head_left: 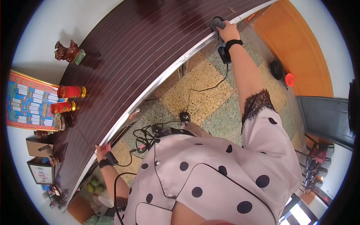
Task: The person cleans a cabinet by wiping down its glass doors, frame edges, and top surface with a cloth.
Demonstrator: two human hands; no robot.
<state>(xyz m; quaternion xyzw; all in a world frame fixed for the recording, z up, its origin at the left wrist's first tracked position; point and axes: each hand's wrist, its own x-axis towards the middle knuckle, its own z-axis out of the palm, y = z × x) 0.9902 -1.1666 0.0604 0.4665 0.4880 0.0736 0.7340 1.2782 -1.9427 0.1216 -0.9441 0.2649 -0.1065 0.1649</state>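
Tabletop (123,56) dark, striped; floor (198,84) speckled; right grip (229,33) clasping grey cloth (217,23); left grip (100,153) at edge (162,77), hold unclear

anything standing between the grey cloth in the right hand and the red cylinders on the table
Nothing visible: only striped dark tabletop lies between the grey cloth, held in the right hand, and the red cylinders. The brown figurine stands off that line, near the wall.
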